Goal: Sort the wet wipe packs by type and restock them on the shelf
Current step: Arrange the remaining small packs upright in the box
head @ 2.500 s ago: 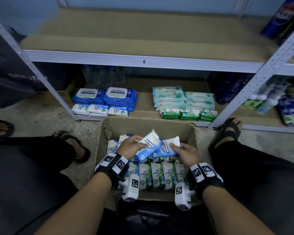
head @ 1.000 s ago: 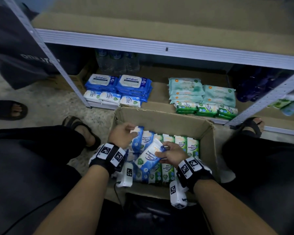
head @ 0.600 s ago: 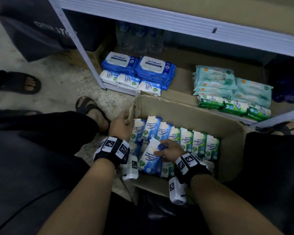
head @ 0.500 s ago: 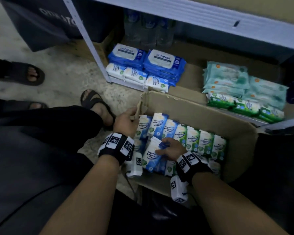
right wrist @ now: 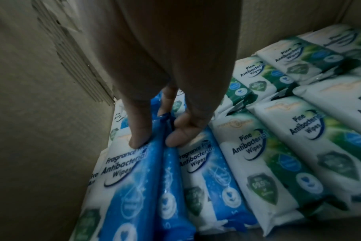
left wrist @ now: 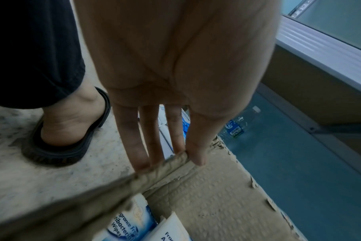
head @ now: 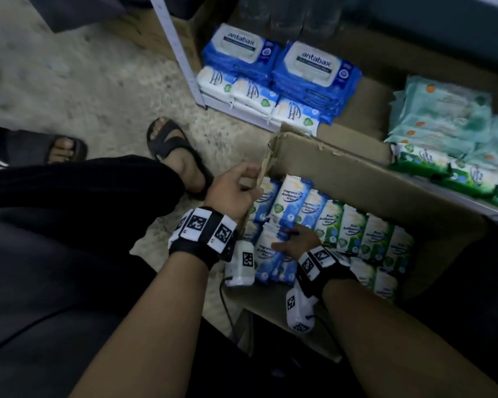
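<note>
Bare forearms, black wristbands (head: 203, 235) bearing white coded tags (a white camera box (head: 298, 310) beneath each), dark trousers, black sandals (head: 174, 152).

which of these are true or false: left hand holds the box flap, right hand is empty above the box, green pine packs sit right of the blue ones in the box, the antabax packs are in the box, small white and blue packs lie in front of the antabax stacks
1. The left hand pinches the torn edge of the cardboard box. True.
2. The right hand hangs empty above the box. False: it grips blue fragrance free packs inside the box.
3. Green pine packs sit right of the blue ones. True.
4. The antabax packs are in the box. False: they are stacked on the shelf.
5. Small white and blue packs lie in front of the antabax stacks. True.
</note>
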Demonstrator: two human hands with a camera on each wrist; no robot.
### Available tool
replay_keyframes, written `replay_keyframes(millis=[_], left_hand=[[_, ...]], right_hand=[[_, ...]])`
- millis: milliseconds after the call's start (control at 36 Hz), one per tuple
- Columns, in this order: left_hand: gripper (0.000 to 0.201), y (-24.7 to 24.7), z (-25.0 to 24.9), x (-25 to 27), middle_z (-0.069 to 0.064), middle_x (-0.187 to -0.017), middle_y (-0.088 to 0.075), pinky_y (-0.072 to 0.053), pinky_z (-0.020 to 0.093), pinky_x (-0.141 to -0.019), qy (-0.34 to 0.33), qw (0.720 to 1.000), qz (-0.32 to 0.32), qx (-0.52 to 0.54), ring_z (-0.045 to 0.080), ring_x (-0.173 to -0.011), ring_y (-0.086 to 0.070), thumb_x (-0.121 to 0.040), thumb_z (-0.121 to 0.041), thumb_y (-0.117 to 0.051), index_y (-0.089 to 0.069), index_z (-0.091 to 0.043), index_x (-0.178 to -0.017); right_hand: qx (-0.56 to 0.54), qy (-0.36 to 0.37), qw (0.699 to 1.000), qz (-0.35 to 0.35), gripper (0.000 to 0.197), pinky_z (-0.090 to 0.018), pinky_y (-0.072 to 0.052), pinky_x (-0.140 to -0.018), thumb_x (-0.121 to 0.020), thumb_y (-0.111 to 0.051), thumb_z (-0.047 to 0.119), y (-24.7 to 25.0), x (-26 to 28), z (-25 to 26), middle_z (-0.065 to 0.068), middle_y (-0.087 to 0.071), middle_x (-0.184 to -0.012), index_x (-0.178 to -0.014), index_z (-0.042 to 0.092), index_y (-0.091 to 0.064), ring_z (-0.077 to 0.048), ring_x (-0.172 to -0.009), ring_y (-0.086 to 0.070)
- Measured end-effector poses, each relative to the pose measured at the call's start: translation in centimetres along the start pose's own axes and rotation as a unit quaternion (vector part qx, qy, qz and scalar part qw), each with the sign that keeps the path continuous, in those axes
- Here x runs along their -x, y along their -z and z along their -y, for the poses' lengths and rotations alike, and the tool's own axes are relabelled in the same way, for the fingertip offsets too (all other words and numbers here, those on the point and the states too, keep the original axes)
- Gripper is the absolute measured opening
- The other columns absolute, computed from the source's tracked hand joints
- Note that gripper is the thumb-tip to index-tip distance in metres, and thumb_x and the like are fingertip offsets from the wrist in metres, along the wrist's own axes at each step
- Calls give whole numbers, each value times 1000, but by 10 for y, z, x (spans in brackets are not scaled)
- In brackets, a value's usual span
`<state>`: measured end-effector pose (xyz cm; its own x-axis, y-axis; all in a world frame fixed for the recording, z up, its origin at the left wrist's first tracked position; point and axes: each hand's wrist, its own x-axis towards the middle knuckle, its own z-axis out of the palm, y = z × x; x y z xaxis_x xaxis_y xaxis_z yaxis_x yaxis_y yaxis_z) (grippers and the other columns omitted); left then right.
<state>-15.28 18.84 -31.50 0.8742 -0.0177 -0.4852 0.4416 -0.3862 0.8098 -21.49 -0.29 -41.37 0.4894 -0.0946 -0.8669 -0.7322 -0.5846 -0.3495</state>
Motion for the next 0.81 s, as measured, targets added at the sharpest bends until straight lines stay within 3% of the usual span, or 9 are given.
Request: replay_keyframes(millis=[83, 167, 222, 306, 389, 500, 583, 694, 805], left_hand=[[35, 0, 1, -3, -11, -109, -64, -57, 44, -86, 0, 1000, 4, 7, 19, -95, -67, -84, -9, -73, -64, -24, -115], [36, -1, 2, -4, -14, -107, -63, -57, 42, -87, 2, 1000, 4, 4, 17, -94, -68, -83, -11, -75, -64, -26, -115], [38, -1, 3, -5, -16, -107, -63, -56, 42, -88, -1, 1000, 2, 4, 16, -94, -68, -81, -15, -76, -64, -29, -114], [39, -2, 4, -4, -14, -108, -64, -56, 44, -90, -7, 1000, -7, 8, 18, -96, -68, -80, -15, -77, -64, -32, -113], [39, -4, 4, -1, -14, -108, -64, -56, 42, -89, -12, 1000, -15, 7, 15, -93, -69, -82, -13, -75, -64, -34, -113], [42, -7, 3, 8, -9, -113, -65, -55, 40, -93, -17, 999, -29, -1, 15, -96, -68, -86, -13, -73, -64, -28, -124], [46, -9, 7, 15, -6, -123, -67, -53, 37, -96, -37, 998, -43, -32, 12, -105, -67, -86, -20, -72, -62, -29, -130], [45, -8, 10, 24, -2, -125, -67, -49, 18, -91, -71, 989, -79, -102, 10, -105, -67, -89, -26, -70, -60, -30, -133], [45, -7, 11, 24, 0, -125, -67, -49, 18, -92, -82, 987, -83, -108, 10, -106, -67, -89, -23, -71, -62, -27, -132]], right_hand=[[12, -9, 999, -29, 55, -21, -41, -81, -72, -86, 26, 2, -3, -4, 3, -58, -102, -117, 9, -60, -12, -90, -51], [-32, -20, 999, -26, 83, -35, -46, -99, -69, -88, 20, 0, -8, -2, -4, -55, -129, -137, 7, -42, -22, -115, -53], [-25, -20, 999, -20, 96, -42, -45, -103, -70, -88, 19, 2, -7, 1, -11, -49, -141, -146, 4, -32, -28, -126, -50], [24, -13, 999, -42, 77, -29, -46, -86, -74, -85, 27, 8, 1, 1, -8, -59, -119, -137, 4, -48, -23, -108, -56], [66, 5, 996, -59, 63, -23, -39, -73, -76, -82, 34, 10, 11, 0, -2, -56, -101, -126, 6, -56, -16, -89, -51], [131, -7, 991, -33, 84, -24, -40, -60, -67, -76, 65, 12, 22, 9, -5, -61, -106, -125, 8, -55, -19, -87, -57], [175, 14, 984, -39, 89, -27, -41, -64, -64, -77, 68, 9, 26, 9, -7, -62, -101, -122, 4, -59, -23, -90, -62], [211, 27, 976, -44, 82, -27, -42, -72, -72, -80, 55, 5, 31, 10, -13, -60, -125, -127, 3, -50, -27, -113, -60], [236, 42, 969, -58, 69, -27, -46, -88, -82, -75, 47, 7, 34, 11, -13, -57, -132, -130, 4, -52, -25, -120, -57]])
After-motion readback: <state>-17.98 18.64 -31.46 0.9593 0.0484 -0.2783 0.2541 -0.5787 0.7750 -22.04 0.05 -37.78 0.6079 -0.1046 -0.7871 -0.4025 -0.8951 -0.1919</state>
